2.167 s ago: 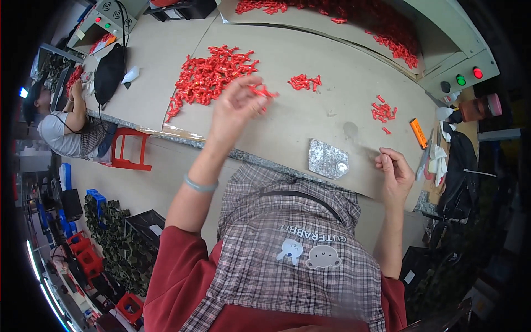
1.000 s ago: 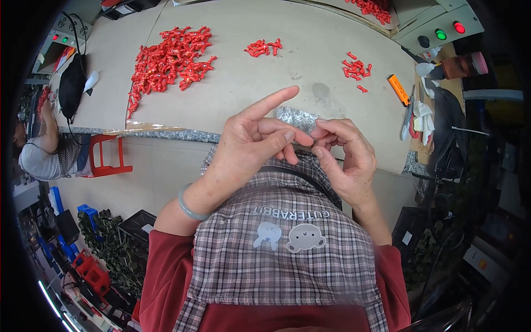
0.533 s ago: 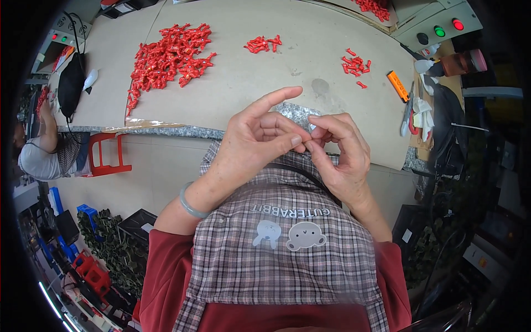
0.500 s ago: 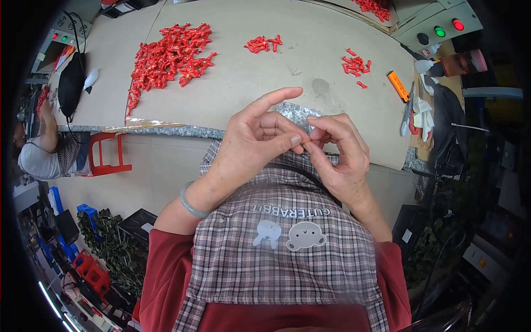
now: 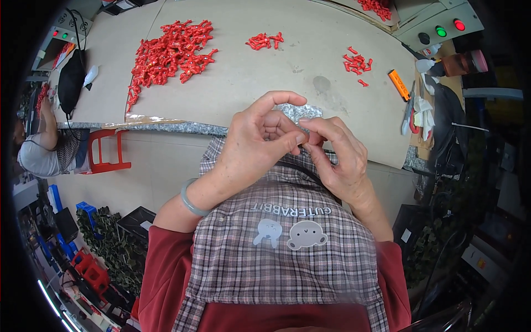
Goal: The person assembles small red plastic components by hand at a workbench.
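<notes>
In front of my apron (image 5: 287, 260), near the table's front edge, both hands meet at the fingertips. My left hand (image 5: 249, 144) pinches with thumb and a finger, while its index finger stretches out above. Close against it, my right hand (image 5: 344, 160) has thumb and fingertips drawn together. Whatever lies between the fingertips is hidden or too small to name. Beyond the hands, a big heap of shiny red figurines (image 5: 168, 58) covers the table's left part. A small group of red pieces (image 5: 264, 41) lies at the middle, and loose red pieces (image 5: 357, 62) lie to the right.
On the right are an orange utility knife (image 5: 398, 85), scissors (image 5: 408, 117), a white cloth (image 5: 423, 118) and a bottle (image 5: 464, 62). A control box with lit buttons (image 5: 441, 31) stands at the back right. At left, another person (image 5: 47, 145) sits beside a red stool (image 5: 108, 152).
My hands stay together at the same place, with a slight shift of the fingertips. The right fingers have rolled a little over the left ones.
</notes>
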### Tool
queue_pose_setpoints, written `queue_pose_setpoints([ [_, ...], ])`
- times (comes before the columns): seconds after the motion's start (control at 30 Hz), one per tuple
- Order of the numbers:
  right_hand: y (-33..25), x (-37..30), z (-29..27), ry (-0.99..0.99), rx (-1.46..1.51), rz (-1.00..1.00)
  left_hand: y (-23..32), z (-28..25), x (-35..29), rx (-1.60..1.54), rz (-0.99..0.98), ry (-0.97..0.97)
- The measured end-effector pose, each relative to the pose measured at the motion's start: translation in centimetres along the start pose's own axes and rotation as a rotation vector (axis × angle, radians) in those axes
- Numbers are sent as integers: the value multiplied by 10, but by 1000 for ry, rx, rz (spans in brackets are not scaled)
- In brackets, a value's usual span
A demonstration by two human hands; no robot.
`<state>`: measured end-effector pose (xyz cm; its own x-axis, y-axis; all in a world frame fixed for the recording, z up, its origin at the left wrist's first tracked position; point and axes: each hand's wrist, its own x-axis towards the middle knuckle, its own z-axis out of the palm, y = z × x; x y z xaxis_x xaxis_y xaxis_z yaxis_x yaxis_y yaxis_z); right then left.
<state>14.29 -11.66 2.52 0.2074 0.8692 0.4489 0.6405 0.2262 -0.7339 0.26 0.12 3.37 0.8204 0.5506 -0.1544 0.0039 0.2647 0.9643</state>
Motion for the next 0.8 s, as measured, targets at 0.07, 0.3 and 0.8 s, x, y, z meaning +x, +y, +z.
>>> queue_pose_setpoints([
  [0.07, -1, 0, -1, 1, -7, 3, -2, 0, 0, 56, 19, -8],
  [0.3, -1, -6, 2, 82, 76, 63, 2, -2, 2, -100, -75, -33],
  [0.8, -4, -3, -3, 225, -336, -156, -4, -4, 6, -367, -109, -15],
])
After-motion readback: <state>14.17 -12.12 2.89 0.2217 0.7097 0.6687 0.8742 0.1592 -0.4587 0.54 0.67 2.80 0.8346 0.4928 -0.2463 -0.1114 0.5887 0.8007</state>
